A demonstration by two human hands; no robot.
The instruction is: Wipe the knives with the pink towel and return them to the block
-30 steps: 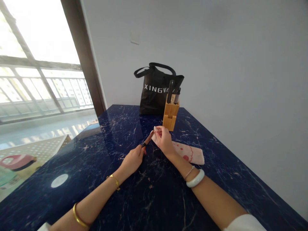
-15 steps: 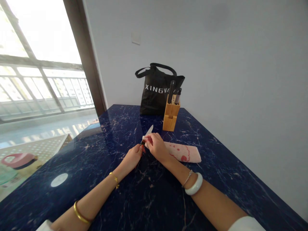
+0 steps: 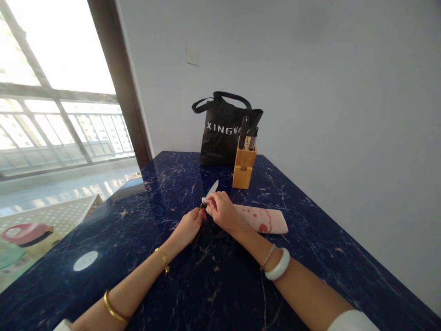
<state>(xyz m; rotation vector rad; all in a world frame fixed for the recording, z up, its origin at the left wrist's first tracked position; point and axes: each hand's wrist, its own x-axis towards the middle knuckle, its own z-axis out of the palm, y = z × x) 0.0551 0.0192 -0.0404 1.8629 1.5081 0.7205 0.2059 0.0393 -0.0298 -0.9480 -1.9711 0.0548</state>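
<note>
My left hand is closed around the dark handle of a knife, whose bare blade points away from me and slightly right. With its fingers bent together, my right hand pinches the left end of a pink-and-white towel against the knife where blade and handle meet. The rest of the folded towel lies on the table to the right, partly behind my right wrist. My fingers hide most of the handle and the base of the blade.
A wooden knife block with dark-handled tools stands beyond my hands on the blue marbled table. Behind it is a black tote bag against the wall. A white round spot shows at left, near a perforated basket below the table edge.
The towel end in my right fingers has shifted slightly toward the handle, and a little more blade shows. My left hand keeps its hold; the view has shifted slightly.
</note>
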